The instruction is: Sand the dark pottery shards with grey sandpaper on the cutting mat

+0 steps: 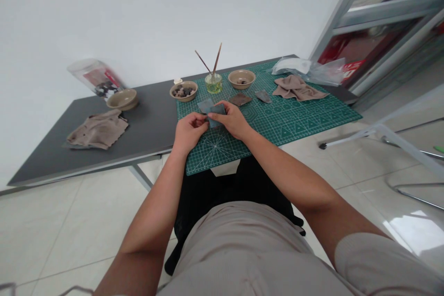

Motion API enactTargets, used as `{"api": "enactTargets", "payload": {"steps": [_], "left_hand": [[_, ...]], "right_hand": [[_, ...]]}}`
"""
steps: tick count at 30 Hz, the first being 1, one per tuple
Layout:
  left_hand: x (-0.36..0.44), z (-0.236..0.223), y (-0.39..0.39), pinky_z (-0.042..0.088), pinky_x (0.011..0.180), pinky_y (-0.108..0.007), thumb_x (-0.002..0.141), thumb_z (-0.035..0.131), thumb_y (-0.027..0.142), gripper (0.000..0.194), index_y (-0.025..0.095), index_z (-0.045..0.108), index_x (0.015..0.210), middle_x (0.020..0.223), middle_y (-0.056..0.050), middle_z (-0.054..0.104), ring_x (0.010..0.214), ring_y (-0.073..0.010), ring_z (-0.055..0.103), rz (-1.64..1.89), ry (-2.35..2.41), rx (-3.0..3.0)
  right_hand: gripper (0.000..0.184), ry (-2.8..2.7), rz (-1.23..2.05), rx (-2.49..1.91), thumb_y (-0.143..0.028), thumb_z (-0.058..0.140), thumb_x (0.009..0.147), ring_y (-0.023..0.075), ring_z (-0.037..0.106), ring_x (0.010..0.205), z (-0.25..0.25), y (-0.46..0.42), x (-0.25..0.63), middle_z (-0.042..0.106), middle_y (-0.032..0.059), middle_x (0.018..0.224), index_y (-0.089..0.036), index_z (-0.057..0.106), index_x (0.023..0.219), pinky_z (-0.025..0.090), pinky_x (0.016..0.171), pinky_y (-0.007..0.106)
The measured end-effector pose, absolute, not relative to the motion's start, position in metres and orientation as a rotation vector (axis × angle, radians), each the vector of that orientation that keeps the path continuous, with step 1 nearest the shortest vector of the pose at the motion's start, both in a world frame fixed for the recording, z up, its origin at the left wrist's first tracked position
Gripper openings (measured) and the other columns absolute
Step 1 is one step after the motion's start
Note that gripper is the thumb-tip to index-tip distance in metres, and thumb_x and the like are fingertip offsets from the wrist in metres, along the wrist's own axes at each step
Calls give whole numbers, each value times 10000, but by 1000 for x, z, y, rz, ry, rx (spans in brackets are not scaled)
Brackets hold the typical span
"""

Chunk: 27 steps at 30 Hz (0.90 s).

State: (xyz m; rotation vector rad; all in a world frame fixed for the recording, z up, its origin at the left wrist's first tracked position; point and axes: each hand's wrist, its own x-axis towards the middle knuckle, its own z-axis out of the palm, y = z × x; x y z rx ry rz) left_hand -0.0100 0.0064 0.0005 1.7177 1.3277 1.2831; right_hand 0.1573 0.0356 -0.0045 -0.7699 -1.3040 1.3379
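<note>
My right hand point(234, 121) grips a blue-grey square piece that looks like sandpaper point(217, 115), thumb lying across its face. Close beside it, the fingers of my left hand point(190, 130) are pinched together at the sheet's left edge; whatever small thing they hold is hidden. Both hands are just above the green cutting mat point(222, 148). Right behind them lies another pale blue-grey sheet point(205, 104). A brown flat piece point(240, 99) and a dark grey one point(263, 96) rest on the mat beyond my right hand.
Behind the hands stand a bowl of small dark and brownish pieces point(183, 91), a glass jar with two brushes point(213, 84) and another bowl point(242, 79). Rightward lie a brown cloth point(296, 88) and plastic bag point(308, 68). Leftward are a cloth point(99, 130), a bowl point(122, 99) and a clear container point(93, 76).
</note>
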Motion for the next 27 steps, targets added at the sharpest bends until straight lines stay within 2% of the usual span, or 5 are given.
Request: {"api": "enactTargets", "payload": {"steps": [7, 10, 14, 21, 27], "left_hand": [[-9, -1, 7, 479, 586, -249, 714, 748, 288, 157, 193, 667, 811, 651, 35, 648, 592, -126, 618, 1335, 1274, 1633], [-10, -2, 6, 484, 580, -249, 709, 752, 278, 155, 192, 668, 807, 653, 32, 659, 591, -130, 626, 1356, 1288, 1604], [-10, -1, 4, 484, 597, -252, 735, 732, 272, 124, 199, 698, 830, 663, 27, 673, 598, -126, 615, 1330, 1333, 1656], [-11, -3, 5, 468, 620, -262, 762, 700, 243, 55, 196, 698, 792, 673, 21, 679, 617, -133, 608, 1281, 1358, 1784], [-10, -7, 4, 472, 646, -267, 792, 677, 244, 47, 202, 688, 811, 673, 25, 676, 631, -136, 613, 1359, 1451, 1797]], "right_hand": [[381, -1274, 1392, -789, -401, 825, 672, 100, 564, 588, -3, 35, 157, 600, -55, 730, -204, 571, 875, 484, 487, 218], [378, -1268, 1443, -801, -361, 842, 645, 111, 595, 630, -1, 35, 158, 638, -39, 755, -187, 628, 903, 516, 528, 230], [463, -1218, 1496, -788, -297, 855, 612, 119, 625, 670, 0, 36, 159, 690, -16, 835, -177, 676, 1022, 540, 590, 253], [370, -1210, 1406, -810, -371, 869, 606, 111, 596, 609, -7, 40, 155, 671, -11, 727, -159, 627, 787, 513, 572, 248], [332, -1213, 1490, -808, -351, 876, 621, 128, 647, 666, -2, 39, 154, 714, 11, 774, -150, 680, 798, 564, 628, 274]]}}
